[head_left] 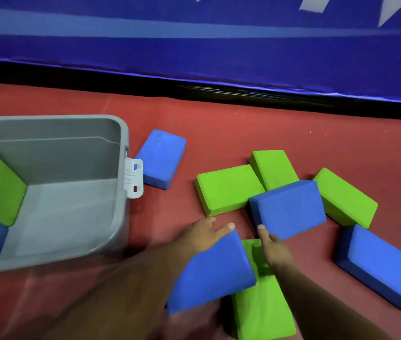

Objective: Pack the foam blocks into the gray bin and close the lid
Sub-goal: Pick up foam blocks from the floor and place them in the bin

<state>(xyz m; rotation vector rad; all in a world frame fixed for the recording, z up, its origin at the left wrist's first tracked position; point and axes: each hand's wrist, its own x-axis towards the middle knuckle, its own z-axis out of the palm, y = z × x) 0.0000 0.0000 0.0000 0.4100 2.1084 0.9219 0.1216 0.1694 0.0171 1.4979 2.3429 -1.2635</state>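
Gray bin [121, 153] open, floor [219, 123] bare beyond blocks

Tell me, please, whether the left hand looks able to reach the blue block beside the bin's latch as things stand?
Probably not at once: the left hand is gripping another blue block. The red floor between it and the block by the latch is bare, so once freed the way looks open.

No text can be read; the white shapes on the blue wall padding [194, 45] are cut off.
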